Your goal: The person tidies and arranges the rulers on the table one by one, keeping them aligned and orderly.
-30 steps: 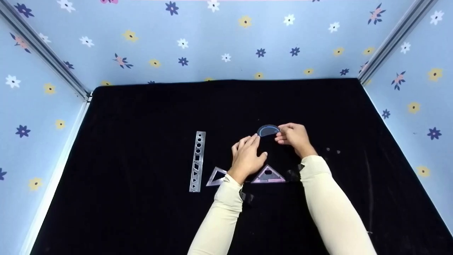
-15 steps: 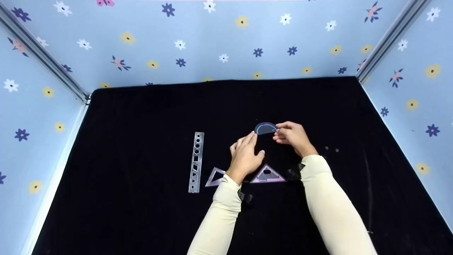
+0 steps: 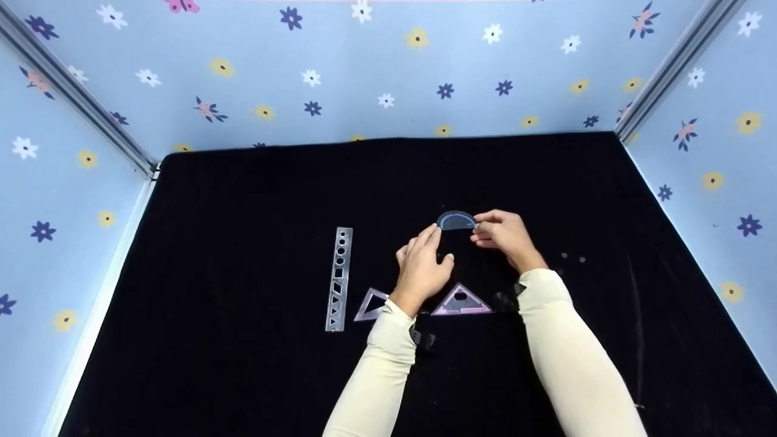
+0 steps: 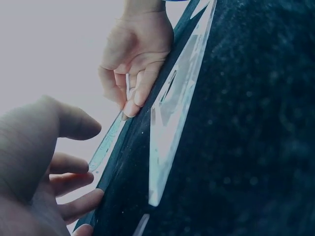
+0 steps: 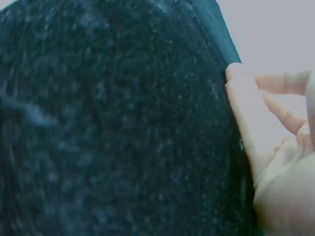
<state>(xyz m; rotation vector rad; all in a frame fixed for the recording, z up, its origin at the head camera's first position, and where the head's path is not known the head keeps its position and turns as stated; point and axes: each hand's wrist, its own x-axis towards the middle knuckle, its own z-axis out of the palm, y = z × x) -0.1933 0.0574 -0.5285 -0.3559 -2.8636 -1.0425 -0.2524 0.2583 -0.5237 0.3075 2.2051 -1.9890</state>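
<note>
A dark, see-through protractor with a blue arc lies on the black cloth, straight edge toward me. My left hand touches its left corner with nearly straight fingertips, the thumb held apart. At the other corner, my right hand pinches the protractor between thumb and index finger. In the left wrist view the protractor appears edge-on between both hands. A pink-edged triangular set square lies nearer me. Left of it is a clear set square, partly hidden by my left wrist.
A clear stencil ruler with a row of cut-out shapes lies upright to the left. Black cloth covers the table, and two tiny specks lie on it at right. Flowered blue panels stand at the back and sides.
The protractor has shifted very slightly left, and its straight edge now lies more level. Both hands stay at its corners; the ruler and set squares have not moved.
</note>
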